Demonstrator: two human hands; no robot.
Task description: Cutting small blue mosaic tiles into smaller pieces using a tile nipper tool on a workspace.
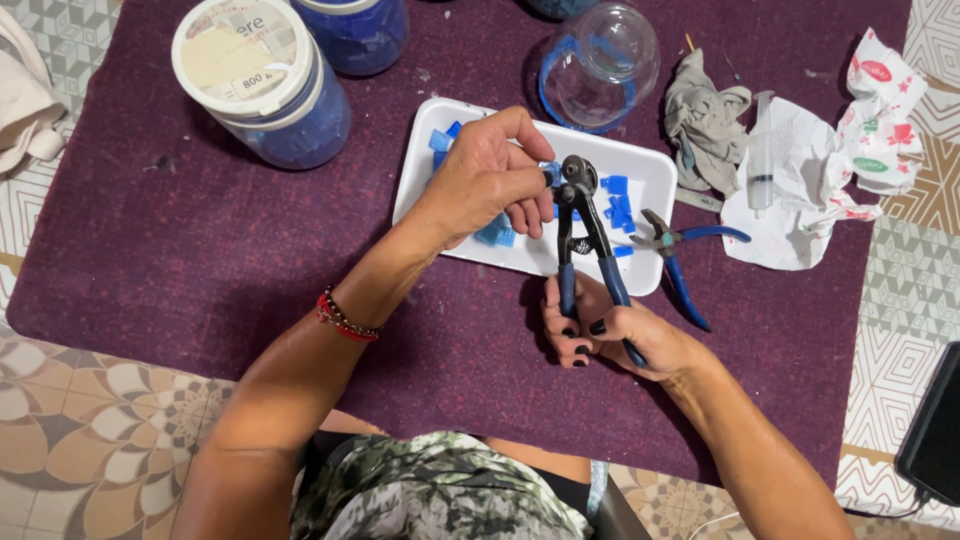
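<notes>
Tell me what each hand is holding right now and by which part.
The right hand grips the blue-handled nippers by the lower handles. The left hand pinches a small blue tile piece at the nippers' head, over the white tray.

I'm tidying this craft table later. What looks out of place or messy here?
A glass jar lies tipped on its side above the white tray. Crumpled paper and a grey rag sit at the right.
</notes>
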